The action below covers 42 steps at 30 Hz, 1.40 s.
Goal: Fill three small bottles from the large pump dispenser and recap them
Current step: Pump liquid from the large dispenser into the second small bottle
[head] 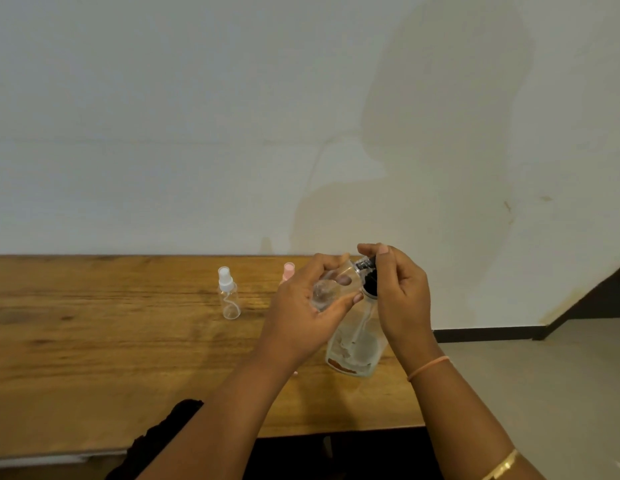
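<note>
Wooden table (94, 341) | pump dispenser (358, 341) near right edge | left hand (301, 313) holds small bottle (327, 289)

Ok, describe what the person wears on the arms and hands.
Both forearms are bare, no sleeves showing. The right arm carries a thin peach band at the wrist and a gold bangle further up. The left hand and right hand show no rings or gloves.

Clear, glossy plastic body of the large pump dispenser (357, 344); its pump head (370, 285) is black plastic with a shiny metallic collar (362, 264). At its spout, a small bottle (324, 292) of clear smooth plastic; to its left, a white-capped bottle (229, 296), likewise clear plastic. Beneath it, the table (94, 341) is grained wood with a satin finish. Behind it, the wall (163, 133) is matt paint, stained.
</note>
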Available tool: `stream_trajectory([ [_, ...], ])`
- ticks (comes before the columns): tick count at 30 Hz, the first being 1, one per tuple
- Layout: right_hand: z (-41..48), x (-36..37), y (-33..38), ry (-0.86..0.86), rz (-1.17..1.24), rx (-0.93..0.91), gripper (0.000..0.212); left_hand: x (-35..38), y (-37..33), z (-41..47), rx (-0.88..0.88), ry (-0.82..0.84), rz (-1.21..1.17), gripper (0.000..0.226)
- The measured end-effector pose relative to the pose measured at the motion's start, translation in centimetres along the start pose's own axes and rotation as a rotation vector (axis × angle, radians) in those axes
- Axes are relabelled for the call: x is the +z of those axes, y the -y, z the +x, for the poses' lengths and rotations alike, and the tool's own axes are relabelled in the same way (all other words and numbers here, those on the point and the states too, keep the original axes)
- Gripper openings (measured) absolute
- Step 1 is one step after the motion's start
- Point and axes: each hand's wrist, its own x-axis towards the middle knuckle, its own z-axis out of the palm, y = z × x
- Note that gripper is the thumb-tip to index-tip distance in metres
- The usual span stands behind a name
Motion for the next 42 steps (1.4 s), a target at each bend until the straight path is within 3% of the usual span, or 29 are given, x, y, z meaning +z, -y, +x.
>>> stream_trajectory([
  [24,0.4,-0.4,1.1,0.02,0.008,0.024,0.026,-0.2,-0.8,0.1,0.076,-0.015,0.011,0.041],
  [33,0.3,-0.4,-0.1,0.061,-0.035,0.051,0.027,-0.2,-0.2,0.1,0.009,0.023,-0.018,0.038],
  [42,0.5,-0.7,1.1,0.043,0.023,0.06,0.031,-0.1,-0.7,0.4,0.08,-0.018,-0.006,0.039],
])
